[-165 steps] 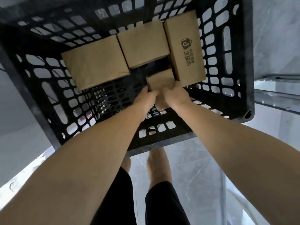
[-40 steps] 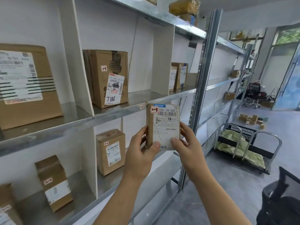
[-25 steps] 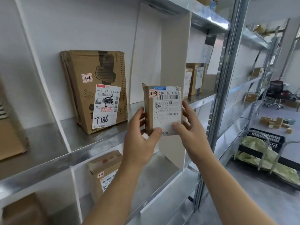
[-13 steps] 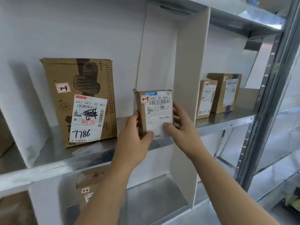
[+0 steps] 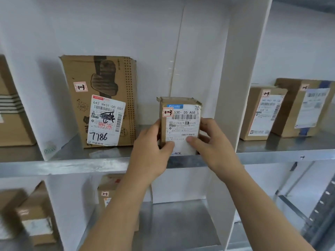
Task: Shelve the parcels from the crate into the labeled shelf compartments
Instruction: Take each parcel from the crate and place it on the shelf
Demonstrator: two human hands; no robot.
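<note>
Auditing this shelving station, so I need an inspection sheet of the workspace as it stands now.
Surface: metal shelf, split by white dividers.
Job's things: small parcel upright at the shelf's front edge, beside large parcel marked 7786, same compartment.
Clutter: nothing seen.
Grippers: left hand and right hand grip the small parcel's sides.
Cables: nothing seen.
Surroundings: two parcels in the compartment to the right; blurred parcels on the lower shelf.

Both hands, left (image 5: 151,153) and right (image 5: 211,147), grip small parcel (image 5: 180,122) upright at shelf (image 5: 72,164) edge.

White wall (image 5: 108,24), white dividers (image 5: 235,69); steel shelving (image 5: 72,166)
</note>
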